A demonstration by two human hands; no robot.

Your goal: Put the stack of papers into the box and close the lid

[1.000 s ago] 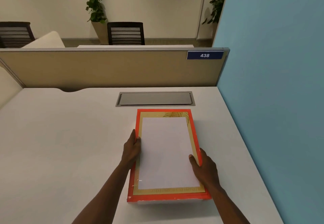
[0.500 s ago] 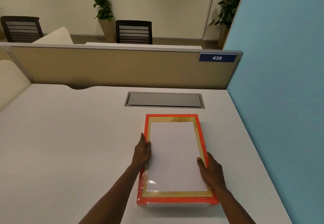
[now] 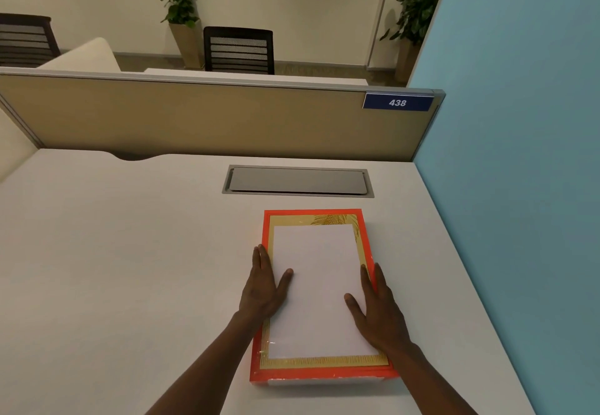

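A flat orange-red box (image 3: 311, 374) with a gold-patterned top lies shut on the white desk, right of centre. A white stack of papers (image 3: 316, 284) rests on top of it, inside the gold border. My left hand (image 3: 264, 288) holds the stack's left edge, thumb on the top sheet and fingers stretched along the box's left rim. My right hand (image 3: 378, 314) holds the right edge the same way, thumb on the paper and fingers along the right rim. Whether the fingertips reach under the stack is hidden.
The white desk (image 3: 113, 268) spreads wide to the left of the box. A grey cable hatch (image 3: 298, 181) sits just behind the box. A beige partition (image 3: 194, 116) closes the back, and a blue wall (image 3: 519, 187) runs close along the right.
Both thumbs have come up from the stack's edges onto the top sheet, and the fingers have stretched out along the box's rims. Box and papers stay where they were.
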